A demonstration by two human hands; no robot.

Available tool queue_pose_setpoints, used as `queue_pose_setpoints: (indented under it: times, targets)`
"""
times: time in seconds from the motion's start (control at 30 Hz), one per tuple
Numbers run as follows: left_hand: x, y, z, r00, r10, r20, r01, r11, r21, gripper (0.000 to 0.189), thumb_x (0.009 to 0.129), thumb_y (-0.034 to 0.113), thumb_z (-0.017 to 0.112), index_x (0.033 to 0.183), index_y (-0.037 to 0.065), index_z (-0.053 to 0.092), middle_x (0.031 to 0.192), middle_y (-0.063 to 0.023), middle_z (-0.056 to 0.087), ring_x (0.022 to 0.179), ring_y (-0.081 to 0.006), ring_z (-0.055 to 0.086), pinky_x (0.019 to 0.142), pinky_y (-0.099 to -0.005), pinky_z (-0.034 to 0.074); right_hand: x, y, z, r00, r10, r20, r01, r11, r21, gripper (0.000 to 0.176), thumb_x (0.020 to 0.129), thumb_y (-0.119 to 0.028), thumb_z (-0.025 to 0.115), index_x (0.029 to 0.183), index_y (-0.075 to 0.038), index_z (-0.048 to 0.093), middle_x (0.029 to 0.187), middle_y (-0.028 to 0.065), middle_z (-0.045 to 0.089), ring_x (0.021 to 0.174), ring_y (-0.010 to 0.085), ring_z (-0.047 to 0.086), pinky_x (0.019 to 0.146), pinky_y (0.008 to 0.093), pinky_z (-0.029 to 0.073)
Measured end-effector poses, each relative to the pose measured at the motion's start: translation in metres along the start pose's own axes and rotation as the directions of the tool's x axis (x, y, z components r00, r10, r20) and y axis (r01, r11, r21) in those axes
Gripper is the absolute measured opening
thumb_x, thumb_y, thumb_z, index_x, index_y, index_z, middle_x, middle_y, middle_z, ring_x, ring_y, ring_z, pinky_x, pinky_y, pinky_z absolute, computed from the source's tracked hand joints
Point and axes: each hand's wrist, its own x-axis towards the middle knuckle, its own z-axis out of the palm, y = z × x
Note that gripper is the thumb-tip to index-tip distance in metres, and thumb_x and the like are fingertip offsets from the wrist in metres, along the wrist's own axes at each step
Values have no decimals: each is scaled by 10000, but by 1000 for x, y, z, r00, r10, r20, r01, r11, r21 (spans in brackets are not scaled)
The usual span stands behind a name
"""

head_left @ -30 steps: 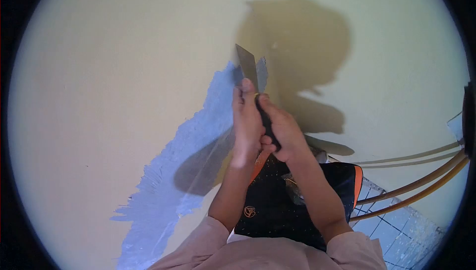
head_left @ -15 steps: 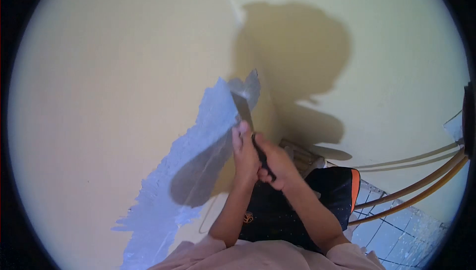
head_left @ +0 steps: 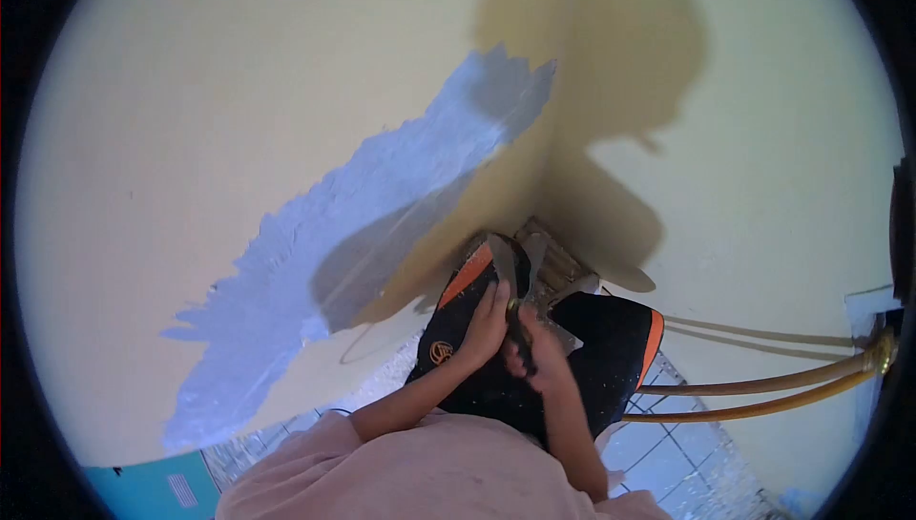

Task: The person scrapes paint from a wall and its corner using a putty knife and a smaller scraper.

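A scraper (head_left: 516, 322) with a black handle and a dull metal blade is held in front of my lap, its blade pointing up and away from me. My right hand (head_left: 542, 353) is wrapped round the handle. Against the left side of the blade, near the handle, rest the fingers of my left hand (head_left: 485, 329); the hand's underside is hidden. On the left wall (head_left: 239, 119) a long, jagged bluish-grey patch (head_left: 353, 200) shows where the cream coat is gone. The scraper is apart from this patch.
My dark trousers with orange trim (head_left: 596, 348) fill the space below my hands. A slatted wooden piece (head_left: 563, 267) stands in the corner. Two yellow-brown hoses (head_left: 744, 388) run to the right wall. Debris speckles the tiled floor (head_left: 658, 444); a teal item (head_left: 153, 487) lies lower left.
The scraper has come away from the patch's upper end and down toward my lap, with both hands. My view has tilted, so the patch appears higher and more of the floor shows.
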Motion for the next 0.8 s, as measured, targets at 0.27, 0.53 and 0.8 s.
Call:
queue_pose_setpoints:
  times: [0.27, 0.53, 0.8]
  targets:
    - [-56, 20, -43, 998, 47, 38, -41, 989, -143, 368, 953, 320, 401, 880, -1, 563, 741, -30, 588, 707, -101, 547, 643, -248, 447, -48, 22, 17, 985, -140, 102, 167, 921, -351, 269, 917, -271, 482, 1084, -61, 506, 649, 22, 498, 477, 104, 455, 390, 234, 351]
    - [-84, 65, -108, 876, 464, -132, -455, 886, 93, 237, 921, 206, 488, 1005, 6, 583, 959, -92, 632, 875, -144, 597, 726, -279, 475, -104, -1, 14, 919, -361, 157, 386, 745, -544, 349, 902, -208, 515, 1210, -51, 470, 614, 19, 493, 400, 47, 361, 354, 179, 236]
    - [-135, 85, -228, -289, 897, -334, -268, 259, 928, 178, 810, 117, 542, 964, 42, 593, 1096, -158, 581, 1128, -316, 473, 988, -436, 307, -114, 52, -12, 968, -244, 60, 250, 911, -327, 231, 916, -206, 479, 1101, -69, 460, 595, 38, 487, 352, 53, 319, 313, 186, 227]
